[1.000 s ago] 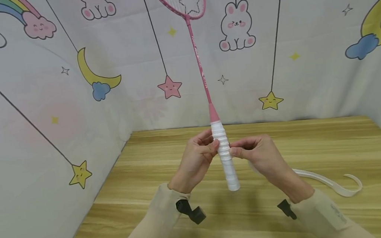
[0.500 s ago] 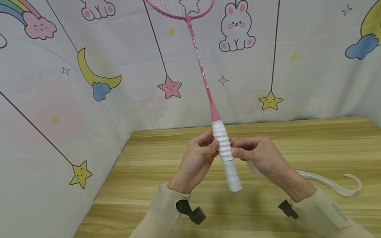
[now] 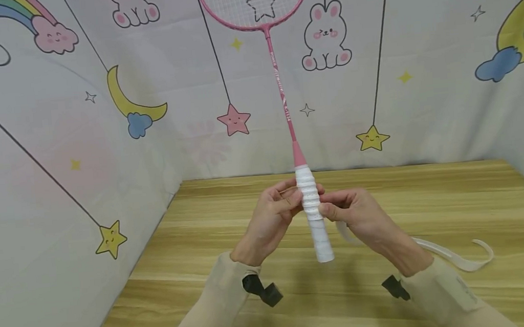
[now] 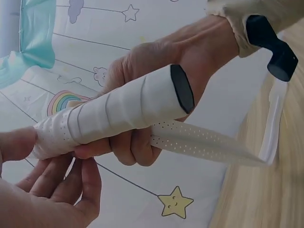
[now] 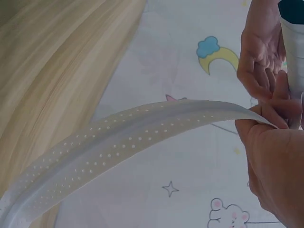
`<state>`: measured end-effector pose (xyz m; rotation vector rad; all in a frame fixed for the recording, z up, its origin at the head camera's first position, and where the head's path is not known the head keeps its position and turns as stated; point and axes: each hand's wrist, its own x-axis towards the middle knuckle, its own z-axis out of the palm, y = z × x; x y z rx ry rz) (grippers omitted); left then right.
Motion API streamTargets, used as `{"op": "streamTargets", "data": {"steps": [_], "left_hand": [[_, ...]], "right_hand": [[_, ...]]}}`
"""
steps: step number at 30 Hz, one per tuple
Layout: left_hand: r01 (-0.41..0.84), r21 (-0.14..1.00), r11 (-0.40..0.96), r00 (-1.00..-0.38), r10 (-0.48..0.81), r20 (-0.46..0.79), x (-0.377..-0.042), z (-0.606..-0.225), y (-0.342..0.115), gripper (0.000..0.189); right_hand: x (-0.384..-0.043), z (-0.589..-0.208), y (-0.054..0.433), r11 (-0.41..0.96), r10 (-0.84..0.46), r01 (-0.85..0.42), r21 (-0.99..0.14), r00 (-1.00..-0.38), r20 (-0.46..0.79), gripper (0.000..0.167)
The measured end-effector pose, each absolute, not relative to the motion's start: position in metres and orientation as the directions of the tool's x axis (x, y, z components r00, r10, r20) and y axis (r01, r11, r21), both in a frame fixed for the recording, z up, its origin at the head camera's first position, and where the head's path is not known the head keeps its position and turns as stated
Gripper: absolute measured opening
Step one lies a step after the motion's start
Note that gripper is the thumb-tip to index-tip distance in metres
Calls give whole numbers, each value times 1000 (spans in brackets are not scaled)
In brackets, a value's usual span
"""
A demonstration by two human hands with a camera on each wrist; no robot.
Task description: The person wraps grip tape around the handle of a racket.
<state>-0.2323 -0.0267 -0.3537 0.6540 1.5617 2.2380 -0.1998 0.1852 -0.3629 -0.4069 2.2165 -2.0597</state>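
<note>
A pink badminton racket (image 3: pixel 283 95) is held at a slant, head up, over the table. My left hand (image 3: pixel 273 221) grips its white handle (image 3: pixel 322 241) near the top, thumb on the front. Ridged, perforated grip tape (image 3: pixel 309 193) is wound round the upper handle; the lower part shows a smooth white covering. My right hand (image 3: pixel 363 216) pinches the tape close beside the handle. From those fingers the free strip of tape (image 5: pixel 137 126) hangs in an arc, seen with rows of small holes in the right wrist view. The dark butt end (image 4: pixel 183 89) shows in the left wrist view.
The strip's tail (image 3: pixel 470 265) lies curled on the wooden table (image 3: pixel 195 251), to the right. A cartoon-printed cloth (image 3: pixel 187 154) stands behind and at the sides. Dark wrist cameras (image 3: pixel 263 290) sit on both cuffs.
The racket has turned about its shaft, so its head faces me more fully, and the handle has shifted slightly right. The tape's tail has been drawn a little left. Both hands stay close to the handle.
</note>
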Motion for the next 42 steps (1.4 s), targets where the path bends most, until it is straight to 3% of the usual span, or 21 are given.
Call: {"op": "streamTargets", "data": {"steps": [2,5,10,20,42], "left_hand": [[76,962,-262,-869,456,193,-231,-353,-25,40],[193,975,-109,-907,360,219,-228,-352,-21,38],[247,969,-2,-931,277,238,-229,-353,-17,36],[216,974,-66,-945,237,225,-232,-355,-21,36],[7,958,-286,-917,381,120,-232,-355,-27,39]], "right_hand": [[-199,-363,184,105,-212,-153,-983,-969,128,40],[-198,-363,181,159,-155,-157,-975,-979,132,36],[-197,-363,176,196,-108,-153,-969,-985,134,30],[-196,-361,179,217,-160,-163,-963,-979,130,28],[-198,-363,183,207,-144,-128,-970,-985,99,32]]}}
